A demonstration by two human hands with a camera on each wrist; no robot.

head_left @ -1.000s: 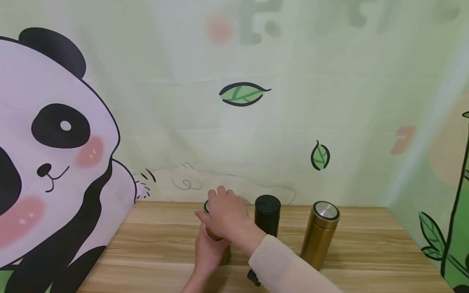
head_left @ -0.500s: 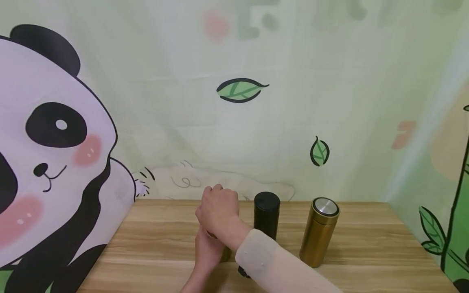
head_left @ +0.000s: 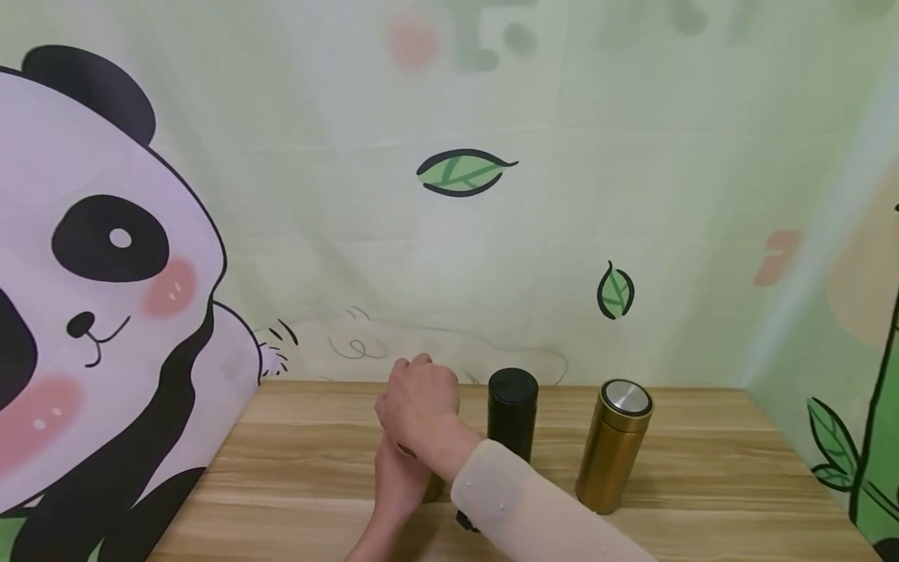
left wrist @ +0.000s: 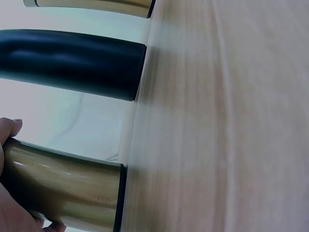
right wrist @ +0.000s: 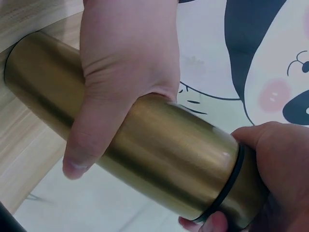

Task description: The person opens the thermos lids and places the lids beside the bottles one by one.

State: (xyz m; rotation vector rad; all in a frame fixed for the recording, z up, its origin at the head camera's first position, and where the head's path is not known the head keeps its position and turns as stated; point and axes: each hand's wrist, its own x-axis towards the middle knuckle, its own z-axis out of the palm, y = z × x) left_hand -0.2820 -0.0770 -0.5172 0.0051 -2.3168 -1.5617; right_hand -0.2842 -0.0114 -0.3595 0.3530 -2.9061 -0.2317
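Note:
A gold thermos [right wrist: 174,150] stands on the wooden table, mostly covered by both hands in the head view. My left hand [head_left: 402,476] wraps round its body, the thumb [right wrist: 89,145] lying across the front in the right wrist view. Over the top, my right hand [head_left: 421,402] grips the gold lid [right wrist: 246,188] with curled fingers. A black ring [right wrist: 229,183] shows between lid and body. In the left wrist view the thermos's lower part [left wrist: 77,186] meets the table, with left-hand fingers at the frame's edge.
Just right of the hands stands a black thermos [head_left: 512,414], partly behind the right sleeve [head_left: 520,492]. Farther right is another gold thermos [head_left: 611,460] with a silver-topped lid. A small black object [head_left: 466,521] peeks out beneath the sleeve. A panda-printed cloth [head_left: 337,234] hangs behind the table.
My right hand has turned and its fingers have curled down over the lid, covering the top that showed earlier. The left hand has stayed round the body. The head view has shifted slightly.

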